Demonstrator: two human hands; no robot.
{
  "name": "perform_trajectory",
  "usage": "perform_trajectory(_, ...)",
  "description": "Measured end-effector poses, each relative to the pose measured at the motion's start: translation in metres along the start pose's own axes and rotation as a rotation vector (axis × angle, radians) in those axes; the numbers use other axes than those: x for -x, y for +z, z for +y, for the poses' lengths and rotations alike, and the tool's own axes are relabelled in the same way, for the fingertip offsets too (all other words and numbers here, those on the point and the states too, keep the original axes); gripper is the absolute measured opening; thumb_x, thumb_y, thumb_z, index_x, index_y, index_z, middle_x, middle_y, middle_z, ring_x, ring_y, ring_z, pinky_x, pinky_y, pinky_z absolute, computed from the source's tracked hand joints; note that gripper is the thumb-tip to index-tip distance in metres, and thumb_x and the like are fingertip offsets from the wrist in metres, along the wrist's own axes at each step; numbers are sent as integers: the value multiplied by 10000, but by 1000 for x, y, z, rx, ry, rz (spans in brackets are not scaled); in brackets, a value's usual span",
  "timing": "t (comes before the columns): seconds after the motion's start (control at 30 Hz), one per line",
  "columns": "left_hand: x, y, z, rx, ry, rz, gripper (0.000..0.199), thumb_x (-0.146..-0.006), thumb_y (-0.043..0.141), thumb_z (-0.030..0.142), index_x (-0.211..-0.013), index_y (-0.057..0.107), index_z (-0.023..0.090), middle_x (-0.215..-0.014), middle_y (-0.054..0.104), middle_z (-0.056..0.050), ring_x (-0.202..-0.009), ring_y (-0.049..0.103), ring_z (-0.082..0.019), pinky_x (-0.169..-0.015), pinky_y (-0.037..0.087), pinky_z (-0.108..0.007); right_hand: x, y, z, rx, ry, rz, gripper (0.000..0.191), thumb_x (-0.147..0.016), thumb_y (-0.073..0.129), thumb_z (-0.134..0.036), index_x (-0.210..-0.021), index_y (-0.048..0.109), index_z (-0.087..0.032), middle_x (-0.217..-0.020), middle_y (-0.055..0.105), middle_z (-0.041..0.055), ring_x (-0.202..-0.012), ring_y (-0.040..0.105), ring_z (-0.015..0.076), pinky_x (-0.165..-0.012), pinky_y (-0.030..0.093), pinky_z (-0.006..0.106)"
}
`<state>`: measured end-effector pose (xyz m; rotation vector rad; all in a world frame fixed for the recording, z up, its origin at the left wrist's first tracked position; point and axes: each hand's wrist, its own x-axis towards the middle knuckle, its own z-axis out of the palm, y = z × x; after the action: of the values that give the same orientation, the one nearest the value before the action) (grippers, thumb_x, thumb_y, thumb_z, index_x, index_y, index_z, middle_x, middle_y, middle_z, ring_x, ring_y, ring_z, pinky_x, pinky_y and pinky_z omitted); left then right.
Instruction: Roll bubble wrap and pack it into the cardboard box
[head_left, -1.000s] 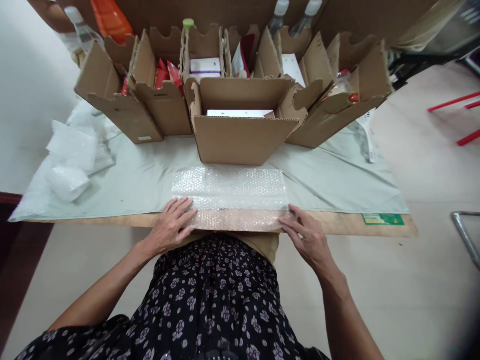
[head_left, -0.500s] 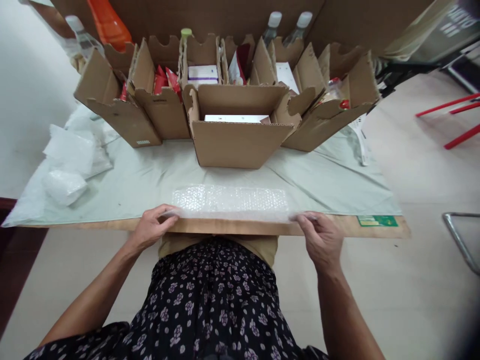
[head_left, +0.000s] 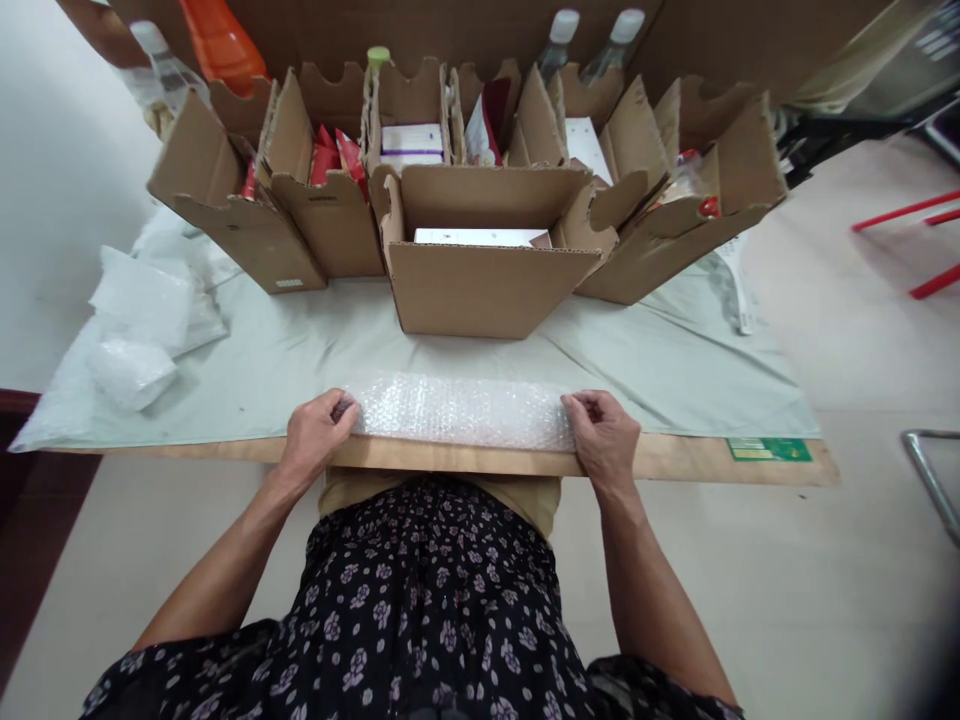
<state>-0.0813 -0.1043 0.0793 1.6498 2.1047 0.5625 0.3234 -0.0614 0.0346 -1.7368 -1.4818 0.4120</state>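
A long strip of clear bubble wrap lies flat along the table's front edge. My left hand pinches its left end between thumb and fingers. At the opposite end, my right hand grips the wrap near its upper right corner, fingers curled in. Just beyond the strip stands a cardboard box, open at the top, with a white carton inside it.
Behind stand several open cardboard boxes holding packets and cartons. Crumpled bubble wrap is heaped at the left. A green card lies at the right front edge. Bottles, one an orange bottle, stand at the back.
My right hand has moved left and slightly up, onto the end of the wrap. My left hand has shifted a little right and up, and the strip's near edge now sits slightly higher.
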Motion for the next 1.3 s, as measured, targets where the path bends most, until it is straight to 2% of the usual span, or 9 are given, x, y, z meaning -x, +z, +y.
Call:
perform_trajectory(0.2, 3, 5, -4, -200, 25, 1, 213, -877, 539, 388, -806, 660, 228, -783, 721, -40, -738, 671, -215, -727, 485, -319, -1, 9, 9, 241, -113, 16, 306, -911, 627, -505, -893, 708, -211, -782, 740, 51, -681, 616, 204, -783, 488, 371)
perform_trajectory(0.37, 4, 4, -8, -241, 30, 78, 390, -893, 584, 427, -1187, 673, 186, -1055, 733, -100, -923, 705, -272, -785, 523, -358, -4, 7, 12, 395, -196, 30, 389, -915, 621, -468, -1170, 717, -189, -1177, 732, 145, -961, 639, 292, -897, 467, 454)
perform_trajectory(0.53, 0, 5, -11, -313, 9, 36, 189, -881, 605, 392, -901, 677, 219, -957, 711, -95, -920, 694, -293, -762, 532, -375, -9, 6, 8, 419, -219, -129, 324, -902, 612, -448, -1071, 746, -207, -1326, 697, 141, -1129, 610, 359, -934, 461, 519)
perform_trajectory(0.67, 1, 8, -7, -267, 96, 58, 135, -864, 561, 317, -769, 616, 237, -888, 702, -78, -852, 684, -253, -765, 532, -351, -7, 7, -7, 272, -202, -135, 243, -899, 580, -420, -867, 703, -214, -1185, 759, 119, -1062, 662, 319, -930, 488, 496)
perform_trajectory(0.83, -2, -4, -8, -134, -17, 60, 179, -846, 541, 280, -971, 661, 238, -865, 755, -36, -752, 699, -218, -740, 534, -322, 7, -12, -37, -73, -59, -113, 218, -876, 658, -442, -917, 674, -228, -814, 721, 32, -724, 648, 193, -717, 536, 337)
perform_trajectory(0.97, -34, -32, -13, -175, -1, 192, 289, -871, 526, 253, -1116, 677, 222, -1001, 793, -65, -864, 736, -240, -821, 547, -337, 26, -21, -64, -410, 59, -281, 330, -879, 716, -414, -1139, 654, -220, -795, 690, 13, -667, 635, 162, -609, 519, 281)
perform_trajectory(1.1, -96, -55, -6, -261, 119, 284, 314, -905, 491, 210, -1153, 682, 183, -1115, 775, -118, -1043, 721, -296, -945, 532, -406, 55, 10, -87, -552, 89, -568, 417, -898, 671, -379, -1279, 617, -220, -824, 674, 6, -667, 624, 148, -606, 528, 270)
perform_trajectory(1.2, -133, -52, 7, -271, 175, 305, 369, -896, 501, 180, -1226, 663, 150, -1212, 727, -159, -1171, 656, -335, -1043, 495, -473, 77, 44, -102, -493, 44, -701, 438, -912, 607, -345, -1324, 628, -199, -830, 670, 12, -687, 629, 157, -653, 550, 288)
perform_trajectory(1.3, -137, -29, 14, -245, 181, 321, 486, -866, 545, 181, -1341, 612, 103, -1336, 648, -209, -1267, 585, -375, -1105, 457, -526, 90, 65, -114, -343, -45, -684, 466, -926, 583, -332, -1370, 649, -207, -893, 730, 37, -730, 660, 179, -718, 575, 314)
